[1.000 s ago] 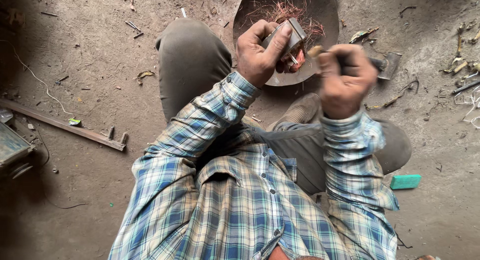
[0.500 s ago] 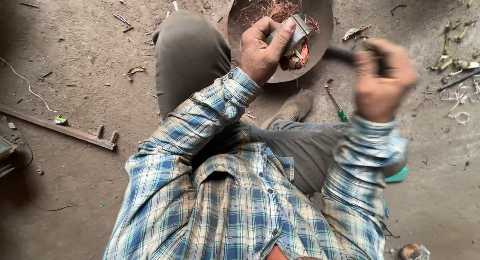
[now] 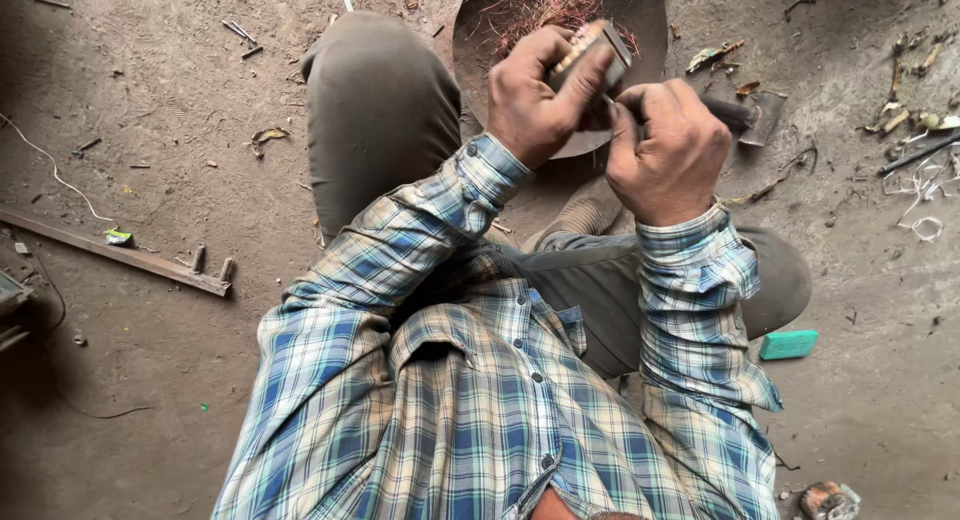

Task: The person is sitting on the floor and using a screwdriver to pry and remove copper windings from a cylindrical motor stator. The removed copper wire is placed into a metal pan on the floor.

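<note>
- A person in a blue plaid shirt (image 3: 470, 400) and grey trousers (image 3: 375, 120) sits on a dusty earthen floor (image 3: 150, 380), seen from above, with both hands raised over the lap.
- A round metal pan (image 3: 650, 10) rests on the floor just beyond the knees; a tangle of reddish copper wire (image 3: 545, 5) lies inside it.
- A long metal bar (image 3: 120, 252) lies on the floor well off to the person's left side.
- The left hand (image 3: 535, 105) grasps a small metal block (image 3: 595, 52), fingers wrapped around it, holding it tilted above the pan's near rim.
- The right hand (image 3: 668, 145) is clenched around a dark-handled tool (image 3: 728, 110), its working end hidden between the two hands, which touch.
- A small green block (image 3: 788, 345) lies on the floor just beside the right knee.
- Scraps of wire and metal (image 3: 915, 120) are scattered at the far right.
</note>
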